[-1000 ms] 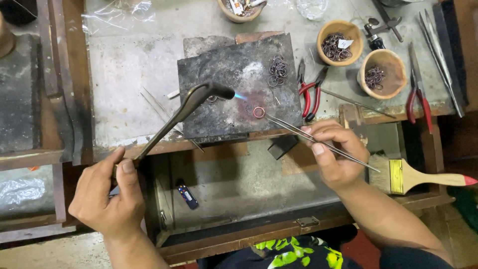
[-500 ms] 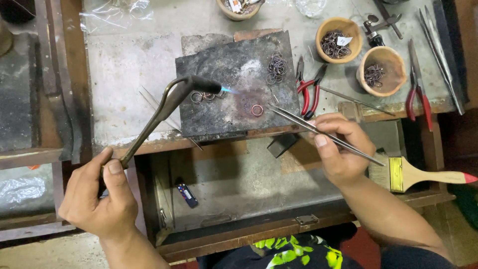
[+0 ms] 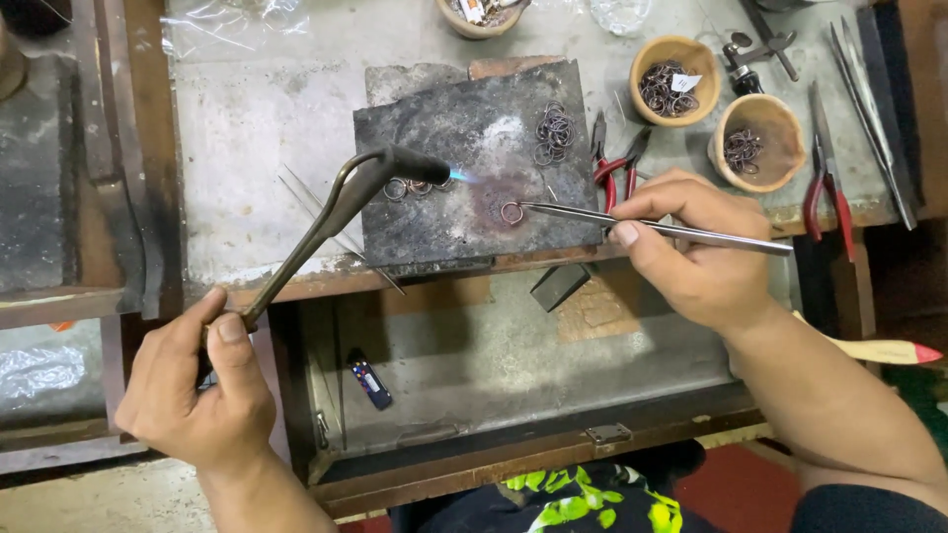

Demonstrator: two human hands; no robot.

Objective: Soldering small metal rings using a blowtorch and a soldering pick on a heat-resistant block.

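Fingers of the left hand [image 3: 197, 390] are wrapped tight round the handle of a blowtorch [image 3: 336, 212], thumb laid along the top; the torch runs up toward one o'clock and its small blue flame [image 3: 460, 177] points right across the charred soldering block [image 3: 464, 158]. The right hand [image 3: 691, 252] pinches long steel tweezers [image 3: 652, 225] between thumb and fingertips, the tips reaching to nine o'clock and touching a small wire ring [image 3: 512, 212] that lies on the block near its front edge. At six o'clock from the block an open drawer [image 3: 474, 365] gives bare room under both wrists; a small lighter [image 3: 369, 380] lies in it at the left. The block's front edge sits just at the bench lip. More rings [image 3: 415, 187] lie just beside the torch nozzle, and a heap of loose rings [image 3: 554, 133] rests at the block's two o'clock corner. Red-handled pliers [image 3: 617, 163] lie just right of the block. Farther off, at one o'clock, two clay bowls [image 3: 674, 61] [image 3: 758, 143] hold dark wire rings
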